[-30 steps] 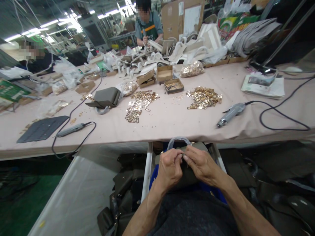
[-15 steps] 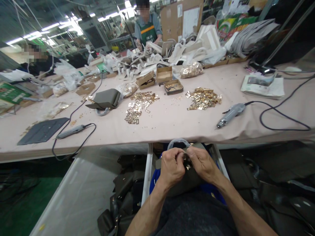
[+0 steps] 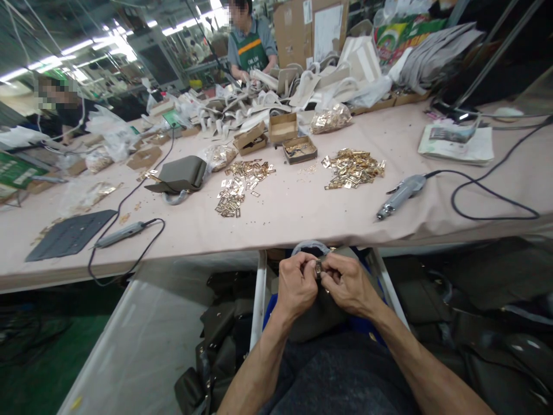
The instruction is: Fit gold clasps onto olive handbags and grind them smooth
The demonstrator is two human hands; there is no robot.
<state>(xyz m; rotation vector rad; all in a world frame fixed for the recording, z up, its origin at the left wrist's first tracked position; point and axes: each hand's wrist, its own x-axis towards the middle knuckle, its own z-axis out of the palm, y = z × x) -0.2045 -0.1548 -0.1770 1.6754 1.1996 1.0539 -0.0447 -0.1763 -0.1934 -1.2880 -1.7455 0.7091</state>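
On my lap, below the table edge, rests a dark olive handbag [image 3: 317, 323] with a plastic-wrapped handle [image 3: 310, 246]. My left hand [image 3: 296, 286] is closed, thumb and fingers pinching a small metal plate [image 3: 318, 268] over the bag. From the other side, my right hand [image 3: 349, 283] is closed too, its fingertips meeting the same metal plate. A small shiny fitting shows just below the right fingertips. My fingers hide most of the plate's edges, and my hands cover the upper part of the bag.
Piles of gold metal frames [image 3: 354, 168] lie on the table [image 3: 285, 213]. An electric screwdriver [image 3: 401, 196] sits at right, another screwdriver [image 3: 118, 235] at left. Also there: a small parts box [image 3: 301, 154], another olive bag [image 3: 184, 173]. Bins of bags flank my lap. A co-worker [image 3: 253, 49] stands opposite.
My hands have shifted slightly, and the right fingers have turned so that the metal plate shows between the fingertips. The view has moved a little; the co-worker opposite leans differently.
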